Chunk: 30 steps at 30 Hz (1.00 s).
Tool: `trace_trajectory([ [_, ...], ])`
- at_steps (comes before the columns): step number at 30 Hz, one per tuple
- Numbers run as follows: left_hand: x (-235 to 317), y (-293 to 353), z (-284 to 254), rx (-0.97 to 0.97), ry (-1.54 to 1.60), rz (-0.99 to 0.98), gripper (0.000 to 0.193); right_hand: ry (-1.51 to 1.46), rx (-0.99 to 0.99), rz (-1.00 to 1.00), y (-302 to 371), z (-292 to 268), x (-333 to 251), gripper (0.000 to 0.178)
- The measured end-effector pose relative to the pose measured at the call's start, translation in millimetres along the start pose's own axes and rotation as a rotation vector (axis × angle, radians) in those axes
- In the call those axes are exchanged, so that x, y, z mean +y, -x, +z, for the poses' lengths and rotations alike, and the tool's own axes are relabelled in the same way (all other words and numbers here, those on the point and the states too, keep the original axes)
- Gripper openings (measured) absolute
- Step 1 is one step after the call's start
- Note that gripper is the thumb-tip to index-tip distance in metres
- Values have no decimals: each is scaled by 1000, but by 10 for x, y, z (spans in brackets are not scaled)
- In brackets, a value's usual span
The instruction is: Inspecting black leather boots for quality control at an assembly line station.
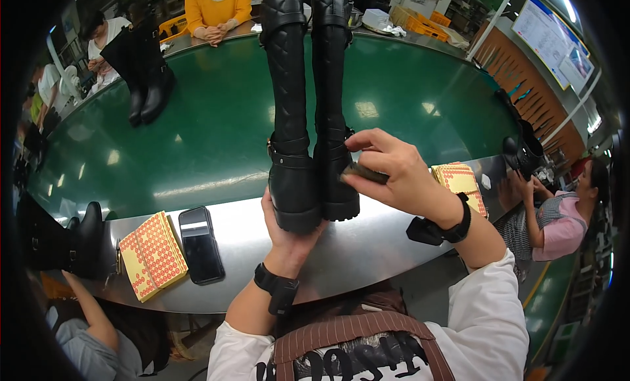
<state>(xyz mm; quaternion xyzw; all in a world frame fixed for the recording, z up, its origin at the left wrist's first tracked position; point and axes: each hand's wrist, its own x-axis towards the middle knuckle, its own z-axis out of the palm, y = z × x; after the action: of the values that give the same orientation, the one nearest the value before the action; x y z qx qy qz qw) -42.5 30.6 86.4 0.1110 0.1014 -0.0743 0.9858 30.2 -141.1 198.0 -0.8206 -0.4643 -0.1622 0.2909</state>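
A pair of tall black boots with quilted shafts and buckled ankle straps is in front of me, soles toward me and shafts pointing away. My left hand is under the sole end of the left boot and grips it; most of its fingers are hidden behind the boot. Beside the ankle of the right boot, my right hand pinches a small dark, flat brownish piece. Its bent index finger is close to the strap; whether it touches the boot I cannot tell.
A phone and a stack of patterned yellow cards lie on the metal edge at left; another yellow stack lies at right. Behind runs a green belt with more boots. Co-workers sit around it.
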Motion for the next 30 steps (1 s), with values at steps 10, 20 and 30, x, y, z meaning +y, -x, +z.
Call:
trace_trajectory([
  [10,31,-6,19,-13,34,14,61,-31,38,57,-54,109,23,23],
  [20,-8,-17,-2,-19,-29,-8,62,-217,-265,-82,18,-214,114,26],
  [30,31,8,16,-10,86,33,57,-228,-209,-63,39,-97,173,23],
])
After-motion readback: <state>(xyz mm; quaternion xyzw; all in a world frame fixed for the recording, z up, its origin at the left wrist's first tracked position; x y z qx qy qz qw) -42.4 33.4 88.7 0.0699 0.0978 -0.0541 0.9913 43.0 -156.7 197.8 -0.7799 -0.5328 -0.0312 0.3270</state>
